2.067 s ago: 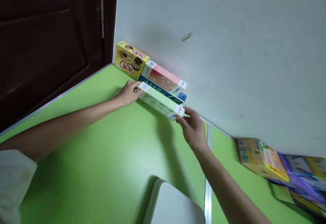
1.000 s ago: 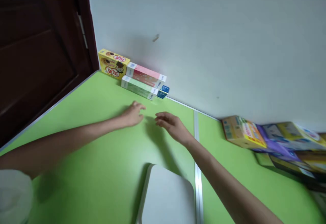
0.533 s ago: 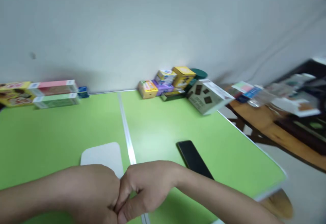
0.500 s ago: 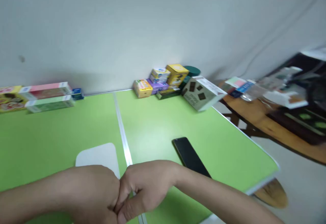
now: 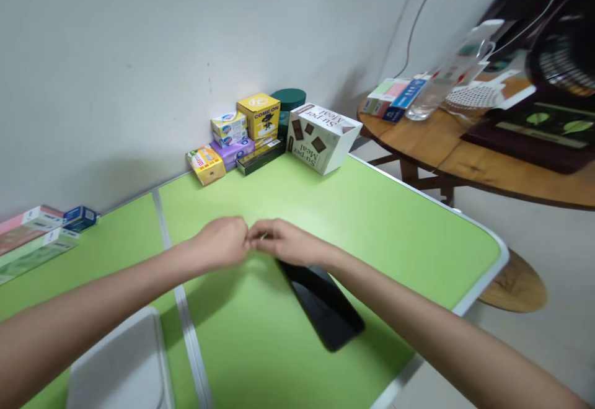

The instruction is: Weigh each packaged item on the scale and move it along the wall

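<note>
My left hand (image 5: 226,241) is closed in a fist above the green table (image 5: 381,229). Its knuckles meet the fingertips of my right hand (image 5: 288,241), whose fingers are bent and pinched together. Whatever lies between the fingers, if anything, is too small or hidden to make out. Just below my right hand a black smartphone (image 5: 325,310) lies flat, its far end partly covered by the hand. Under my left forearm sits a flat white slab with rounded corners (image 5: 123,365), cut off by the bottom of the view.
Along the wall stand a Su-per Meal box (image 5: 320,139), a yellow box (image 5: 260,118), a green round canister (image 5: 290,102) and smaller packs. Long cartons (image 5: 39,254) lie at left. Beyond the right edge, a wooden table (image 5: 418,149) carries a clear jug (image 5: 437,90) and a fan.
My view has swung to the right. Both hands have moved forward, away from me, and stay together. The smartphone now shows almost whole, and the white slab sits lower in view.
</note>
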Available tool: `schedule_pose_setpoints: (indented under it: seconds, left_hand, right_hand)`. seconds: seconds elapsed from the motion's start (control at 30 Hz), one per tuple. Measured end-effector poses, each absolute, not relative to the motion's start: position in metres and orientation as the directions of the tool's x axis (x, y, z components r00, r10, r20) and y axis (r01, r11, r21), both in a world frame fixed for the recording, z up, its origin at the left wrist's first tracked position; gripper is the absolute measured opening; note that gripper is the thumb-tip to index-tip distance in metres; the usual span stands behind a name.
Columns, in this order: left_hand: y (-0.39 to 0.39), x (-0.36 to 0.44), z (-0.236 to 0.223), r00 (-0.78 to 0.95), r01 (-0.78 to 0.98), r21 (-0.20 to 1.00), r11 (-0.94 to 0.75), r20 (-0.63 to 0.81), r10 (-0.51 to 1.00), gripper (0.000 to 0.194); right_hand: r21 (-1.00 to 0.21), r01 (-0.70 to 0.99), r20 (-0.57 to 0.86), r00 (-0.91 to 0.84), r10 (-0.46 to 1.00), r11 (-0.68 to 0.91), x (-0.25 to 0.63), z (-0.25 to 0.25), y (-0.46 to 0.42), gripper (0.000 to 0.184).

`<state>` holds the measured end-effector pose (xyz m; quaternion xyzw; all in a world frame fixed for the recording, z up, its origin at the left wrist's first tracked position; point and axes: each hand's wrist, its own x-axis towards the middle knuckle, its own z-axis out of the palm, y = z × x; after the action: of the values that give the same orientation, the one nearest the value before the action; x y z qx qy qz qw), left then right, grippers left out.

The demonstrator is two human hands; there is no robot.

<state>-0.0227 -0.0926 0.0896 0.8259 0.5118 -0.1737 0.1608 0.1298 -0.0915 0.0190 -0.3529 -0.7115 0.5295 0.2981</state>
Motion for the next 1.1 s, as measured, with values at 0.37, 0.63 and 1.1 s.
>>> schedule_pose_setpoints:
  seconds: [0.37, 0.63, 1.1]
  left_hand:
    - [0.054, 0.003, -0.009, 0.243, 0.959, 0.142, -0.244, 0.024, 0.97, 0.06]
    - [0.063, 0.005, -0.025, 0.254, 0.923, 0.257, -0.287, 0.154, 0.955, 0.034]
    - [-0.058, -0.078, 0.014, 0.205, 0.76, 0.633, -0.149, -0.016, 0.979, 0.034]
  right_hand:
    - [-0.571, 0.754, 0.301, -0.177, 0.937, 0.325, 0.139, -0.053, 0.059, 0.069]
    - [-0.417, 0.852, 0.296, -0.201, 0.934, 0.316, 0.145, -0.064, 0.083, 0.071]
    - [-0.542, 0.728, -0.051, -0.527, 0.849, 0.419, 0.16, -0.006, 0.003, 0.066]
